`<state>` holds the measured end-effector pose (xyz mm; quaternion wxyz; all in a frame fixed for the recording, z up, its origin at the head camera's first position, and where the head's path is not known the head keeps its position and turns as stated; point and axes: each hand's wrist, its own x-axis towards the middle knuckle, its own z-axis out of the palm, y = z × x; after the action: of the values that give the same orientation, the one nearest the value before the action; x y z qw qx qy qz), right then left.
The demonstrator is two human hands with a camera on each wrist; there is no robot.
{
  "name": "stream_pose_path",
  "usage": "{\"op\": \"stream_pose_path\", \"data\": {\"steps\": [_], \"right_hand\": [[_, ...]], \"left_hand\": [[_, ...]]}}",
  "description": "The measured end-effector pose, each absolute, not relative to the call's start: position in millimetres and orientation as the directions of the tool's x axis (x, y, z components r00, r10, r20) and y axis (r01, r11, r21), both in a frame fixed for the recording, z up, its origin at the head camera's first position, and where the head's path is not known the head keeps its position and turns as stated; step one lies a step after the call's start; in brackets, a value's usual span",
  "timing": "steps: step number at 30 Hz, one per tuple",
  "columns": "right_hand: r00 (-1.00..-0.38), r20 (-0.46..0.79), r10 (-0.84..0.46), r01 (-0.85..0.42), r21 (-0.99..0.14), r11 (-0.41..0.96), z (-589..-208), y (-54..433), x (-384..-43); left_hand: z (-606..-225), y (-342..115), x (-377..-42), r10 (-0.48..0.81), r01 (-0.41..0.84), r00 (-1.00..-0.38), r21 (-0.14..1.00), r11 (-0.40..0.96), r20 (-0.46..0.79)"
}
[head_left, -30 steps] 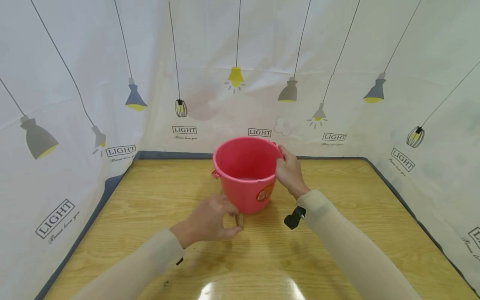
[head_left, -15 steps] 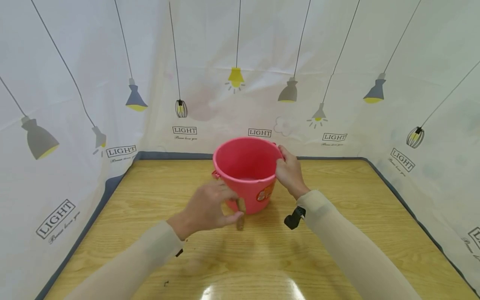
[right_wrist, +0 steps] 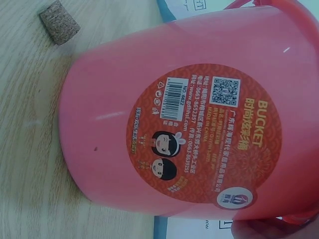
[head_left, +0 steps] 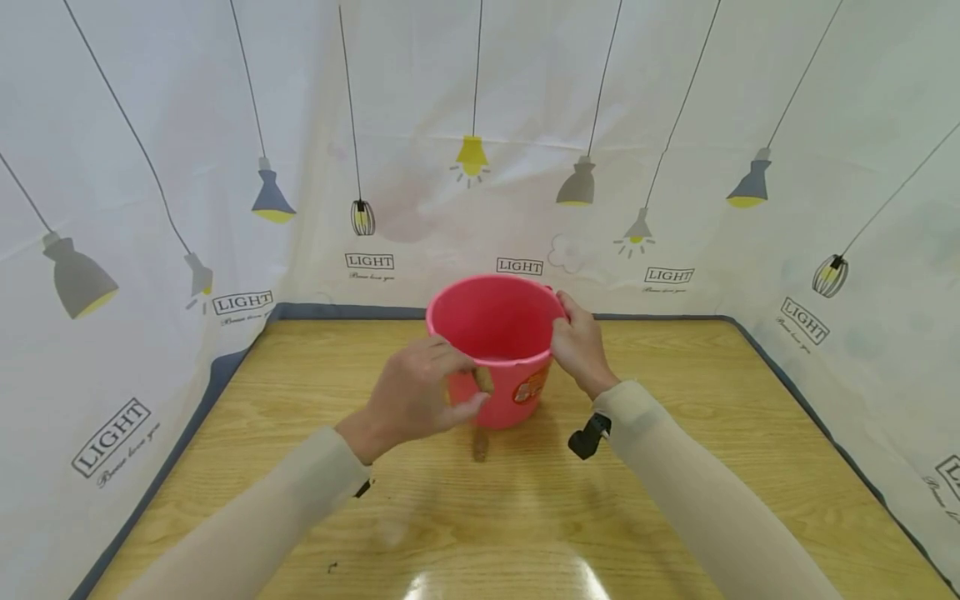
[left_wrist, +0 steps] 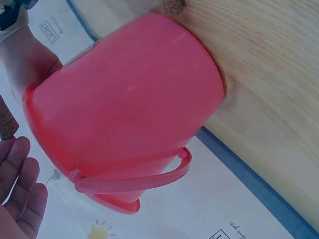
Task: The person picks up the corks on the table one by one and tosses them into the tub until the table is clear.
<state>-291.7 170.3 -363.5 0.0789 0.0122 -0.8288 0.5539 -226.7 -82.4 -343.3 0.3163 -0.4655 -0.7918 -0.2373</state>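
A pink bucket (head_left: 498, 396) stands upright on the table, its mouth facing up. My right hand (head_left: 581, 346) grips the bucket's rim on the right side. Between the thumb and fingers of my left hand (head_left: 420, 392) is a brown cork (head_left: 483, 380), held just in front of the bucket near rim height. The left wrist view shows part of that cork (left_wrist: 7, 122) at its left edge, above the fingertips. A second cork (right_wrist: 60, 22) rests on the table close to the bucket's base. The bucket's pink handle (left_wrist: 144, 181) hangs along its side.
The wooden table (head_left: 675, 367) spreads around the bucket. White cloth walls (head_left: 420, 100) with printed lamps enclose its back and both sides, edged in dark blue. A small dark mark (head_left: 332, 567) lies near the front.
My left hand has risen from near the tabletop to about the bucket's rim, bringing a cork up with it. The other cork stays on the table. Right hand and bucket hold still.
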Motion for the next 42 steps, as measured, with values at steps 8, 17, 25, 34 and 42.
{"op": "stream_pose_path", "data": {"steps": [8, 17, 25, 34, 42], "right_hand": [[-0.989, 0.135, 0.066, -0.1, -0.919, 0.381, -363, 170, -292], [-0.988, 0.135, 0.076, -0.095, -0.915, 0.391, -364, 170, -293], [-0.987, 0.142, 0.072, -0.103, -0.913, 0.394, -364, 170, -293], [-0.988, 0.141, 0.068, -0.104, -0.916, 0.386, -364, 170, -292], [-0.987, 0.146, 0.064, -0.11, -0.914, 0.391, -365, 171, -292]], "left_hand": [[-335, -80, -234, 0.534, 0.827, -0.401, 0.043, 0.561, 0.744], [-326, -78, -241, 0.507, 0.805, -0.432, 0.064, 0.59, 0.746], [-321, -75, -248, 0.501, 0.777, -0.468, 0.069, 0.626, 0.728], [-314, -71, -258, 0.495, 0.723, -0.549, 0.086, 0.685, 0.673], [-312, -66, -265, 0.469, 0.637, -0.667, 0.116, 0.762, 0.579]]}}
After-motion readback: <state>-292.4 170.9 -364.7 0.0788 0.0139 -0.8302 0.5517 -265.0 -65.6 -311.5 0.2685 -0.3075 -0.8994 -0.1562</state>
